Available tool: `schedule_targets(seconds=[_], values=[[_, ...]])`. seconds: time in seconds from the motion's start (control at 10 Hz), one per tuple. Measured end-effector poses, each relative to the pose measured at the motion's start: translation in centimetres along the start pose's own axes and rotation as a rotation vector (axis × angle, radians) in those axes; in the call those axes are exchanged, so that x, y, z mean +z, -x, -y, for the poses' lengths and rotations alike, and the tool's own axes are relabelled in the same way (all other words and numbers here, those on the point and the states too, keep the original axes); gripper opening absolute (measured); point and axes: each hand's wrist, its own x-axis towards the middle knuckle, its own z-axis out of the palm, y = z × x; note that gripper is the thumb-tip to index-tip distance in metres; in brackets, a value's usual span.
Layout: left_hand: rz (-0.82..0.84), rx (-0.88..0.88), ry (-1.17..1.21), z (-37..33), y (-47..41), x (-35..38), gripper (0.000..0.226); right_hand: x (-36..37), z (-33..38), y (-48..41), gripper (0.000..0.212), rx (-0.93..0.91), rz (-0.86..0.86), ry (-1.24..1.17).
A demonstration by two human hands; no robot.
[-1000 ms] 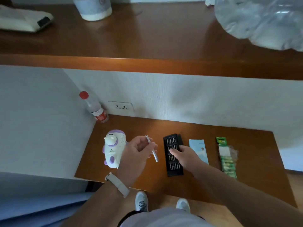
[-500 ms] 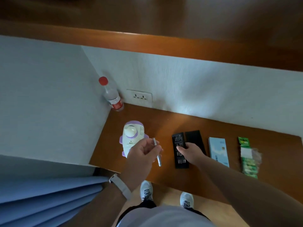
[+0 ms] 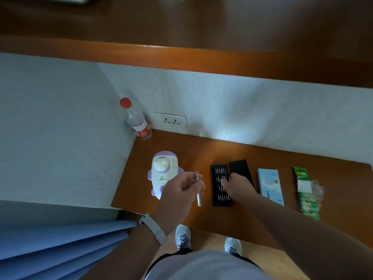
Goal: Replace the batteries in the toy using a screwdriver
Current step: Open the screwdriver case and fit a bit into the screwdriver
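- Left hand is pinching the screwdriver around mid-length, fingers curling over it. Both ends are sticking out, one beyond the fingers and one toward the body.
- Right one?
- Right hand is reaching over the bit tray, fingertips sitting on the middle rows. Can't tell whether it's pinching a bit, since the hand is hiding the contact.
- Toy?
- Toy is lying on the desk just beyond the left hand and slightly to its left, with its near end hiding behind the knuckles. Can't tell if they're touching.
- Batteries?
- Green battery pack is lying well right of the right hand, untouched. Blue box is lying between them, just right of the wrist. Black lid is sticking out beyond the right hand, right beside the tray.
- Anything else?
- Bottle is standing in the corner well beyond the left hand, next to a wall socket.
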Motion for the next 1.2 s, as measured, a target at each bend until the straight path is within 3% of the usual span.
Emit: schedule_targets(seconds=[0.1, 0.2, 0.3, 0.4, 0.6, 0.8, 1.1, 1.2], values=[[0.006, 0.006, -0.027, -0.3, 0.0, 0.5, 0.014, -0.4, 0.2, 1.1, 0.021, -0.048, -0.047, -0.112], [0.019, 0.027, -0.022, -0.9, -0.1, 1.2, 0.015, -1.6, 0.3, 3.2, 0.020, 0.072, 0.033, -0.238], [0.061, 0.033, -0.012, -1.5, -0.2, 2.1, 0.018, -4.5, 0.4, 6.1, 0.024, 0.295, 0.158, -1.537], [0.098, 0.034, -0.005, -1.8, -0.3, 3.2, 0.018, -5.4, 0.2, 8.0, 0.032, -0.103, 0.082, -0.751], [0.168, 0.032, -0.074, -1.8, -0.5, 5.3, 0.017, -8.2, -0.4, 11.4, 0.022, -0.281, 0.147, -0.711], [0.226, 0.101, -0.137, -1.9, -0.1, 6.7, 0.025, -9.0, -0.2, 14.1, 0.033, -0.348, 0.224, -0.676], [0.289, 0.184, -0.273, -1.9, 0.0, 7.6, 0.029, -9.7, -1.6, 15.4, 0.029, -0.346, 0.086, -0.600], [0.305, 0.190, -0.336, -1.6, 0.2, 7.5, 0.030, -10.3, -2.0, 15.7, 0.018, -0.390, 0.074, -0.549]])
